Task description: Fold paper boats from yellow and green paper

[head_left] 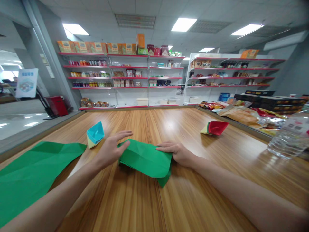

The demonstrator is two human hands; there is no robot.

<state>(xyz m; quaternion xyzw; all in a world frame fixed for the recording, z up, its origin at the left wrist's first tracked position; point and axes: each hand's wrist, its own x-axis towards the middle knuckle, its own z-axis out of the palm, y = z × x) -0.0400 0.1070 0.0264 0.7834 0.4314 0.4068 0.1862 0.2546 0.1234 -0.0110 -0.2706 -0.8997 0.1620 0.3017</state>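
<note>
A folded piece of green paper [146,158] lies at the middle of the wooden table, its lower layers showing along the near edge. At its left end is my left hand [114,146], fingers apart, the thumb touching the paper's upper left corner. My right hand [177,152] holds the right end, with the fingers over the top and the thumb hidden. A larger green sheet [31,174] lies at the left, partly behind my left forearm. Just beyond my left hand stands a folded blue and yellow paper shape [96,133].
A red and yellow folded paper shape [214,128] sits at the right of the table [135,209]. A clear plastic bottle [291,135] stands near the right edge. Bagged snacks [241,116] are piled beyond the right rim. Stocked shelves [130,78] line the back.
</note>
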